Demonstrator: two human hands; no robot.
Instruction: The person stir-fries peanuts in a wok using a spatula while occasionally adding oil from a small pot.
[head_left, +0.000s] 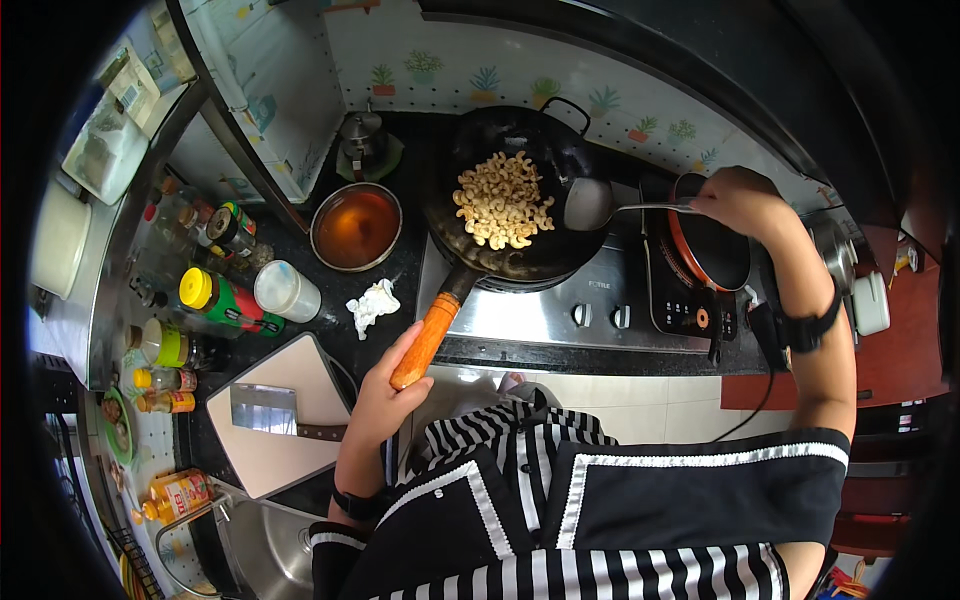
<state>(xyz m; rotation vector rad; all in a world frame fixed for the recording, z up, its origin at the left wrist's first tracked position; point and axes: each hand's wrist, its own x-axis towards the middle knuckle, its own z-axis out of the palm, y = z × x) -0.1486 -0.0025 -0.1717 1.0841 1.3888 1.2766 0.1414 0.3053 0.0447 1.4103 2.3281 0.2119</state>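
Note:
My left hand (390, 386) grips the orange wooden handle (426, 341) of a black wok (517, 262) on the gas stove. A heap of pale cashew nuts (501, 201) lies inside, left of the wok's middle. On the right, my right hand (739, 201) is closed around the thin metal handle of a wok spatula (590, 204). The spatula's broad blade is over the wok's right side, apart from the nuts; whether it touches the wok wall I cannot tell.
Left of the wok stands a metal bowl of reddish-brown liquid (356, 227), with crumpled white tissue (373, 306) nearby. A cleaver (264, 409) lies on a cutting board (259, 469). An orange-rimmed pan (716, 259) sits on an induction cooker (675, 311). Several seasoning bottles (214, 296) line the left.

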